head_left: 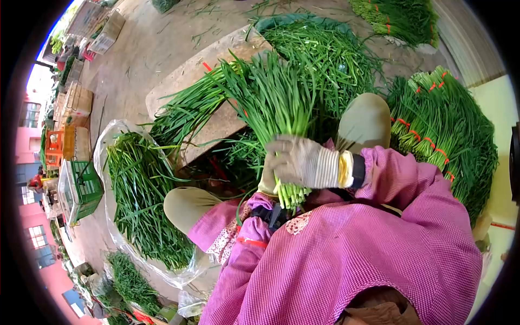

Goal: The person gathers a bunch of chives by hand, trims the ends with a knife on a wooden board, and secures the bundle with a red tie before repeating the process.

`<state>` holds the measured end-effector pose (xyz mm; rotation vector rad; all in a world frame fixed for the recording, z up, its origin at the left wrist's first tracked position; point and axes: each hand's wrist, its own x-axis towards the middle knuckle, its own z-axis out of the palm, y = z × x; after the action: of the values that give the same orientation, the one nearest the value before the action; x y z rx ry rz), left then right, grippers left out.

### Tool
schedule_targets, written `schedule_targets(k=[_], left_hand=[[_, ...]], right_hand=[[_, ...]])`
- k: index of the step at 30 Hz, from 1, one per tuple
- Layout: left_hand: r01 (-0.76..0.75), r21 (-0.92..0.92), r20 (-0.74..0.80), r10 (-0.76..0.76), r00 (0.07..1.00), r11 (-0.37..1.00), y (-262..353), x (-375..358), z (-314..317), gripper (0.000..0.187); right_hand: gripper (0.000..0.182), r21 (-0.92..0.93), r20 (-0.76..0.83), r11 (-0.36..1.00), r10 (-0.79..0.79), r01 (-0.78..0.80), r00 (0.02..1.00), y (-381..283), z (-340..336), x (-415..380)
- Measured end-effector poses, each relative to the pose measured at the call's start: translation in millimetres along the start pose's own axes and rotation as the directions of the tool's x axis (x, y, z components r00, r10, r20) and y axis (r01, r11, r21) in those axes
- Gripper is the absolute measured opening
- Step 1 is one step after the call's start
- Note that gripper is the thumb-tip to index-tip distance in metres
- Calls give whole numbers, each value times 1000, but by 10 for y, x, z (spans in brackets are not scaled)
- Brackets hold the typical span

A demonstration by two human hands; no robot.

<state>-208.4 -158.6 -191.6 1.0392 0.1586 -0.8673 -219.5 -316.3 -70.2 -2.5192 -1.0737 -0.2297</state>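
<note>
Both my hands wear pale work gloves and are closed around one thick bunch of garlic chives (281, 103) in front of my lap. The leaves fan out away from me, and the pale cut stems poke out below toward my body. My right hand (303, 161) wraps across the front of the stems. Mostly hidden behind it, my left hand (267, 177) grips from the left side. Beyond the bunch, more garlic chives (195, 105) lie on a worn board (219, 130), with a red tie near them.
Tied bundles of chives (449, 135) are stacked at right. A plastic bag (111, 206) of loose chives (143, 200) lies at left, and a loose heap (325, 54) sits beyond the board. A green crate (86, 187) stands farther left. My knees (365, 122) flank the work.
</note>
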Motion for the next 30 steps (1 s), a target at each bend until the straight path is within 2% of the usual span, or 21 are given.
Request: schedule_targets(k=[1, 4, 5, 7, 8, 9, 11, 13, 14, 15, 16, 18, 19, 20, 21, 22, 25, 26, 27, 29, 30], left_hand=[[-11, 86, -31, 14, 999, 996, -35, -4, -30, 41], [-12, 186, -60, 23, 998, 982, -18, 0, -52, 41], [87, -109, 126, -73, 989, 990, 53, -4, -31, 48], [406, -561, 515, -80, 854, 722, 158, -13, 14, 63], [271, -486, 465, -17, 885, 831, 121, 38, 5, 71], [243, -503, 416, -14, 909, 829, 80, 62, -12, 69], [158, -417, 377, 12, 926, 895, 52, 84, -38, 71], [134, -395, 337, 8, 941, 909, 71, 61, 1, 72], [147, -379, 374, 6, 928, 914, 38, 94, -55, 71], [159, -365, 407, 4, 913, 917, 20, 112, -84, 71], [192, -373, 343, -57, 937, 908, 111, 27, 42, 72], [216, -367, 372, -70, 925, 905, 44, 88, -56, 73], [244, -382, 396, -81, 915, 891, 8, 106, -101, 74], [248, -383, 370, -98, 924, 890, 31, 88, -85, 74], [254, -382, 346, -117, 931, 889, 57, 64, -58, 74], [231, -393, 294, -117, 949, 890, 55, 48, -43, 73], [218, -405, 324, -83, 942, 888, 77, 25, -41, 70], [205, -388, 344, -65, 937, 898, 65, 50, -89, 68], [202, -390, 344, -62, 937, 899, 50, 62, -95, 68], [281, -406, 397, -109, 911, 869, 23, 75, -85, 65], [247, -421, 325, -110, 939, 873, 15, 44, -36, 67]], right_hand=[[13, -170, 41, 985, 18, -11, 999, -97, 45, -46], [34, 186, 111, 980, -87, 66, 990, -231, -99, -182], [34, 182, 112, 981, -84, 63, 990, -227, -158, -223], [53, 198, -207, 958, 250, -209, 946, -231, -281, -319], [69, 323, -200, 856, 479, -404, 855, -150, -385, -349], [76, 568, -130, 573, 771, -591, 623, -184, -415, -363], [85, 880, 157, 124, 834, -458, 528, 107, -362, -432], [95, 806, 584, -463, 724, -368, 368, 487, 313, -819], [102, 617, 783, -683, 583, -391, 216, 463, 242, -761], [104, 234, 874, -946, 307, 226, 377, 748, 964, -1081], [104, 235, 873, -945, 307, 227, 378, 835, 1253, -1193], [87, -78, 576, -924, 264, 374, 774, 814, 1396, -1195], [87, -80, 575, -924, 263, 373, 775, 824, 1473, -1172], [78, 438, 760, -889, 445, 134, 473, 738, 1342, -928], [70, 716, 692, -634, 701, -293, 172, 657, 1209, -768], [70, 717, 691, -636, 703, -286, 168, 606, 1104, -734], [50, 662, 707, -685, 705, -305, -49, 573, 865, -715], [50, 732, 666, -595, 729, -333, 160, 630, 876, -880], [50, 655, 675, -575, 737, -490, 38, 533, 603, -753], [46, 675, 663, -488, 730, -553, 165, 464, 508, -760], [45, 648, 657, -415, 729, -638, 193, 380, 374, -689]])
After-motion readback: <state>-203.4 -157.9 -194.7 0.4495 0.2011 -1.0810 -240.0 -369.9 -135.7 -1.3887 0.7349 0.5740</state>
